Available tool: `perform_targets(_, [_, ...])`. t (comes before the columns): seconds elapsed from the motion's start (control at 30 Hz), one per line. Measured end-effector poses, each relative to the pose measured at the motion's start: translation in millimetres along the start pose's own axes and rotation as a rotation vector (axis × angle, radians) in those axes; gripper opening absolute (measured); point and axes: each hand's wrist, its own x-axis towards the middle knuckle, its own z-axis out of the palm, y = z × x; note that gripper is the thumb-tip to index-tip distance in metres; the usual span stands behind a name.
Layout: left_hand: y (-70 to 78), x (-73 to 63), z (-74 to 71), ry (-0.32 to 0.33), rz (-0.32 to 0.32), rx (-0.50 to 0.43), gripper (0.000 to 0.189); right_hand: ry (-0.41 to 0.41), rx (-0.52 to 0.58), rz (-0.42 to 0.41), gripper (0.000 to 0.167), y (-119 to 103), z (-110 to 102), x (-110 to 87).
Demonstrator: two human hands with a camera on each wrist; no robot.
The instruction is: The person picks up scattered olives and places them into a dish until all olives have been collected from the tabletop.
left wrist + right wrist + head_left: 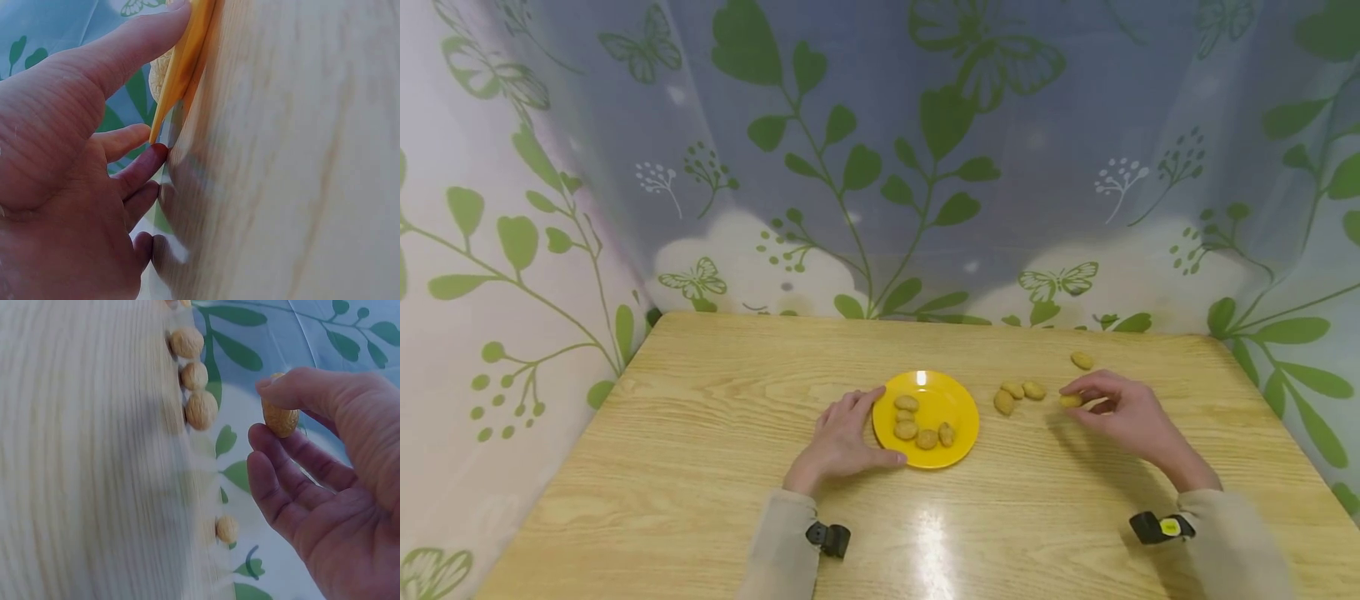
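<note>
A yellow plate (951, 400) holds several walnuts (927, 439) along its left and front side. My left hand (842, 442) spreads around the plate's left edge, thumb and forefinger touching the rim. The left wrist view has the thumb laid straight on the plate (181, 69), with the other fingertips low by the table. To the right, my right hand (1123, 412) pinches one walnut (281, 419) between thumb and fingers, over the table. Three loose walnuts (1012, 390) sit between the plate and this hand. Another walnut (1082, 360) lies farther back, just beyond the right fingers.
The wooden table (715, 400) reaches back to a leaf-and-butterfly patterned curtain (880, 167), which also hangs along both sides. Black bands with small devices circle both wrists, over beige sleeves (782, 542).
</note>
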Motion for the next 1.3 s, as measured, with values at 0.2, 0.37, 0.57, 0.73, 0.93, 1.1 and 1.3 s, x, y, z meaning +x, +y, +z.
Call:
perform_targets(0.2, [0.0, -0.1, 0.3, -0.001, -0.001, 0.004, 0.103, -0.005, -0.002, -0.054, 0.021, -7, 10, 0.9])
perform_targets(0.37, [0.1, 0.4, 0.5, -0.001, 0.0, -0.003, 0.103, 0.003, 0.003, -0.091, 0.022, -13, 18, 1.9])
perform_targets(0.57, [-0.2, 1.3, -0.8, 0.007, 0.003, -0.001, 0.103, -0.006, 0.023, -0.106, 0.022, -21, 31, 9.0])
perform_targets(0.73, [0.3, 1.2, -1.0, 0.003, 0.004, 0.002, 0.103, -0.002, 0.025, -0.123, 0.023, -25, 41, 14.3])
perform_targets(0.93, [1.2, 0.2, -1.4, 0.004, 0.001, 0.007, 0.102, -0.015, 0.026, -0.114, 0.024, -31, 49, 19.9])
perform_targets(1.1, [1.6, 0.0, -1.5, 0.005, -0.003, 0.003, 0.103, -0.026, 0.022, -0.102, 0.023, -37, 54, 25.0])
perform_targets(1.3, [1.5, 0.5, -0.6, 0.001, -0.008, 0.009, 0.103, -0.017, 0.035, -0.123, 0.025, -46, 59, 30.5])
